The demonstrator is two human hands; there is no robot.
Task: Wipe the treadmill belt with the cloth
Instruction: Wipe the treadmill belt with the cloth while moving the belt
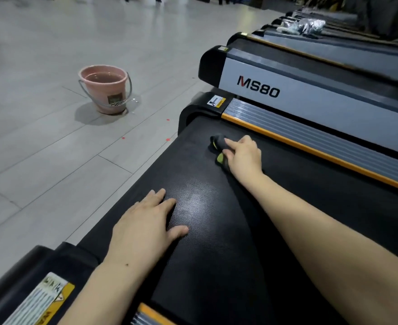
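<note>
The black dimpled treadmill belt (216, 231) runs from the lower right toward the centre. A dark cloth (218, 143) with yellow-green edges lies bunched near the belt's far end, close to the orange-trimmed side rail. My right hand (243, 153) holds the cloth against the belt, its fingers curled over it and the index finger stretched across the top. My left hand (144, 226) rests flat on the near part of the belt with the fingers spread.
A pink bucket (104, 89) with water stands on the grey tiled floor to the left. A second treadmill marked MS80 (259, 87) sits just beyond the orange side rail (310, 148), with more machines behind it. A warning sticker (45, 299) marks the near end cap.
</note>
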